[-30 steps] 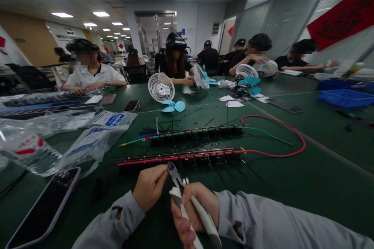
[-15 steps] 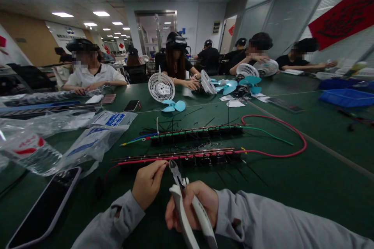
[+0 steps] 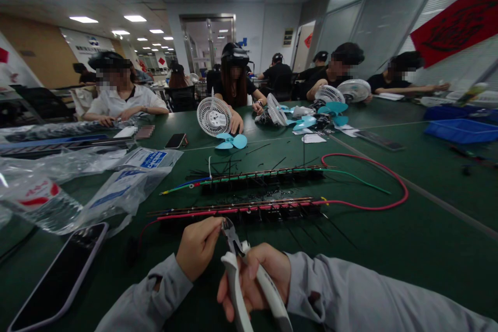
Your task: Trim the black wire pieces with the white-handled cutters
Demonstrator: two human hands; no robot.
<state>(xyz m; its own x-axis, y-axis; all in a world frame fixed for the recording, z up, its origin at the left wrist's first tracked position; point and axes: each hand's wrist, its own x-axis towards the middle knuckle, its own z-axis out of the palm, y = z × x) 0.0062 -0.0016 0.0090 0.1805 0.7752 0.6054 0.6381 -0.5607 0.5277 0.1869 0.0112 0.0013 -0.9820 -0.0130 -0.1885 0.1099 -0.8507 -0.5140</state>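
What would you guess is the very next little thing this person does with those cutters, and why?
Probably squeeze the handles to snip. The right hand holds the white-handled cutters with their open tip right at the left hand, whose fingertips pinch something too thin to make out, beside the near wire strip. The handles are spread.

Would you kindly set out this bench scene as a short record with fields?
Right hand: grips white-handled cutters, tips up at the left fingertips.
Left hand: pinches something too small to tell beside the cutter tips.
Just beyond: red-wired strip, then green-wired strip, on the green table.
Near left: phone, plastic bags.
Far side: other people with white fan grilles.
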